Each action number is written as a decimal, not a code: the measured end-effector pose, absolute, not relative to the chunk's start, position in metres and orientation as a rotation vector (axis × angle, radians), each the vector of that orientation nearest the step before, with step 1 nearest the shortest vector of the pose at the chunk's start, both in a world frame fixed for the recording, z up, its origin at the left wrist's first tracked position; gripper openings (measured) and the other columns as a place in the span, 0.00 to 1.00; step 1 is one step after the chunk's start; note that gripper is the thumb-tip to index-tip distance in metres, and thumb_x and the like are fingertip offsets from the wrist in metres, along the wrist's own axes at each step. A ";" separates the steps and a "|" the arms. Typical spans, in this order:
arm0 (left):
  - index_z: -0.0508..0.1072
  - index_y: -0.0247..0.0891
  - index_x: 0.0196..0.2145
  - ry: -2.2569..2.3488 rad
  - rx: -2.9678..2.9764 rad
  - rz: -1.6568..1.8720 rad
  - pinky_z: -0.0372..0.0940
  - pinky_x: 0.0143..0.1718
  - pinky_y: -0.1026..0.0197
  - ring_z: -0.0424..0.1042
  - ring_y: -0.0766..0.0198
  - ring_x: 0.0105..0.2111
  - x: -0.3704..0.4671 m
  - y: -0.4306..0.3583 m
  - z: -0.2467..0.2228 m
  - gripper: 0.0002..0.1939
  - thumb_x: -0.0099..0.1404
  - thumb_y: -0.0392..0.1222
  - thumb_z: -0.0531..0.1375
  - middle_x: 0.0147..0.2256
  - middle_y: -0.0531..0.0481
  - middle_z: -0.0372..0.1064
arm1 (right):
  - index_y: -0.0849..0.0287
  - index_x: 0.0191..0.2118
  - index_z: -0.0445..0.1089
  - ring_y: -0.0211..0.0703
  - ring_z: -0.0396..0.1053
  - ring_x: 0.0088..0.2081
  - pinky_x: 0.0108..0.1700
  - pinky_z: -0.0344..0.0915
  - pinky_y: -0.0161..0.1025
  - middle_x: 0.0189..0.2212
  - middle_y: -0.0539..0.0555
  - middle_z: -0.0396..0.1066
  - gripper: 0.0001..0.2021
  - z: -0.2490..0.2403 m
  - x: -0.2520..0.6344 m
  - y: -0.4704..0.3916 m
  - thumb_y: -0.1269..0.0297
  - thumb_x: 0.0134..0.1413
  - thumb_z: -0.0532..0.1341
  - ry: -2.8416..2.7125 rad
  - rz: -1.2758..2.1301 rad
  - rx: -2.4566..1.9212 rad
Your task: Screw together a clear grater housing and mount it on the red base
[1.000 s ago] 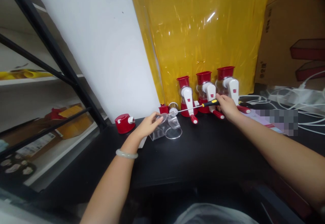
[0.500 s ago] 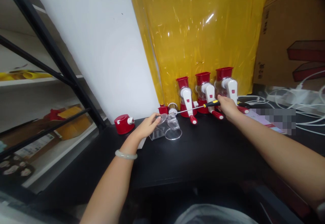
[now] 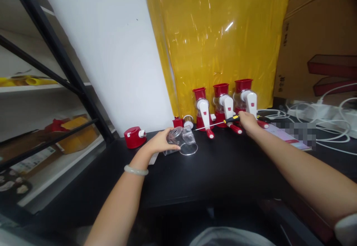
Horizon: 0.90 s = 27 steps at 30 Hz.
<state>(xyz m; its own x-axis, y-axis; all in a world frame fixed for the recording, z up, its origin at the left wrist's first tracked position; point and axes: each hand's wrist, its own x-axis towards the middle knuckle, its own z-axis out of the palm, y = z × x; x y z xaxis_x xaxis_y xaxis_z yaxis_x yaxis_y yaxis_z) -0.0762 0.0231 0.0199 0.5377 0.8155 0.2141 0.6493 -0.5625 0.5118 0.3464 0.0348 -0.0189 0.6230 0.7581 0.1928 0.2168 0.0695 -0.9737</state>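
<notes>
My left hand (image 3: 163,141) is closed around the left side of a clear plastic grater housing (image 3: 189,138) lying on the black table, thumb along its front. In my right hand (image 3: 247,121) is a screwdriver (image 3: 231,119) with a yellow-and-black handle. Its long shaft points left, and the tip is close to the housing's upper right edge; whether they touch I cannot tell. Just behind the housing are a metal grating drum (image 3: 188,121) with a white end and a small red part (image 3: 177,122). Left of my left hand sits a red base (image 3: 135,137) with a white knob.
Three assembled red-and-white rotary graters (image 3: 205,114) stand at the back before a yellow plastic sheet (image 3: 217,34). White cables (image 3: 334,127) and a flat pinkish item (image 3: 290,136) lie at right, near a cardboard box (image 3: 295,34). A black-framed shelf (image 3: 41,26) rises at left.
My left hand has shifted from the housing's top to a wider hold, with the thumb now along its front. The screwdriver stays in my right hand; the view has shifted slightly.
</notes>
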 end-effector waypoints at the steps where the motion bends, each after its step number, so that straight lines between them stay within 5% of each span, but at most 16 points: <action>1: 0.66 0.39 0.63 1.209 2.408 0.623 0.68 0.53 0.44 0.76 0.41 0.52 -0.077 0.024 0.019 0.47 0.50 0.57 0.75 0.51 0.37 0.77 | 0.53 0.21 0.66 0.46 0.62 0.20 0.24 0.58 0.42 0.15 0.53 0.64 0.13 -0.019 0.347 0.035 0.62 0.56 0.57 -0.846 0.503 -1.487; 17: 0.68 0.40 0.62 1.193 2.439 0.666 0.67 0.54 0.44 0.76 0.42 0.52 -0.078 0.027 0.016 0.44 0.52 0.56 0.74 0.55 0.37 0.75 | 0.52 0.22 0.63 0.49 0.67 0.23 0.32 0.63 0.45 0.16 0.55 0.66 0.12 -0.020 0.354 0.035 0.62 0.56 0.59 -0.888 0.401 -1.722; 27: 0.68 0.37 0.61 1.233 2.447 0.623 0.70 0.50 0.47 0.77 0.44 0.48 -0.071 0.021 0.021 0.42 0.56 0.60 0.71 0.50 0.38 0.77 | 0.56 0.34 0.68 0.55 0.73 0.43 0.45 0.66 0.45 0.39 0.61 0.76 0.09 -0.016 0.353 0.035 0.56 0.59 0.58 -1.146 0.185 -1.832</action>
